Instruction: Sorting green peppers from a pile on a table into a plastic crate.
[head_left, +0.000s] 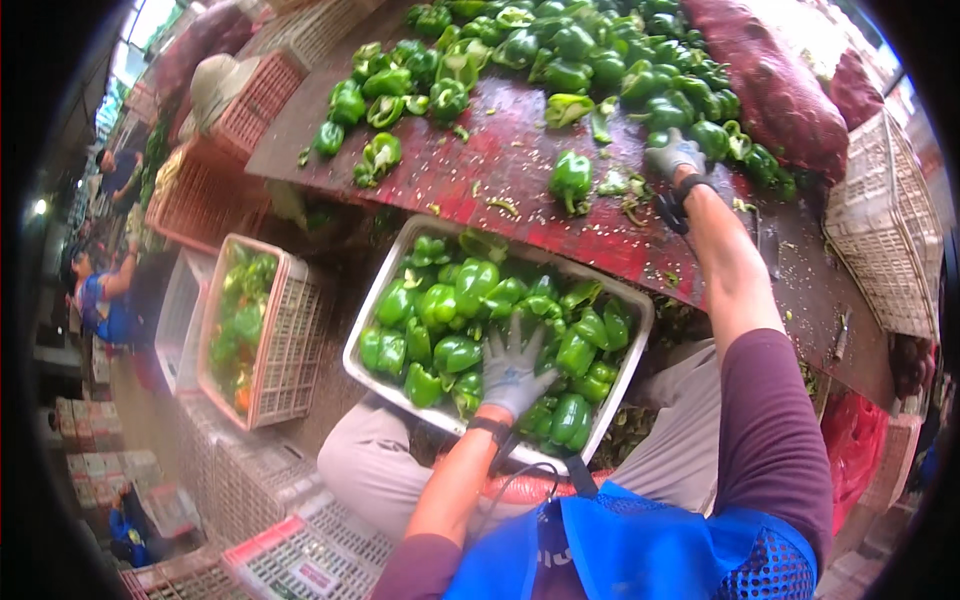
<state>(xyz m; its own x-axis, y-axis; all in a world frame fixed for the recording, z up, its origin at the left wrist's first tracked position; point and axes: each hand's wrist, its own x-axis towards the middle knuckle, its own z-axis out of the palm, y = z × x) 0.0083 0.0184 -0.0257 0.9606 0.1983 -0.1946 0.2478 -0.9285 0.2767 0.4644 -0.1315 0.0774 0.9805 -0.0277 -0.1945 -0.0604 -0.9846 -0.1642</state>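
Observation:
My left hand (516, 373), in a grey work glove, lies with fingers spread on green bell peppers (476, 283). These peppers fill a white plastic crate (622, 379) in front of my lap. My right hand (677, 155), gloved too, reaches across the red-stained tabletop (510, 169) to the near edge of a large heap of green peppers (574, 45). Its fingers touch a pepper there; whether they grip it is hidden. One whole pepper (571, 178) lies alone to the left of that hand. Cut peppers (382, 154) lie at the table's left side.
Seeds and scraps litter the table. A small knife (843, 334) lies at the right. Filled red mesh sacks (772, 82) and a pale crate (885, 225) border the heap. Another crate with peppers (289, 345) stands at left. A person in blue (109, 300) is farther off.

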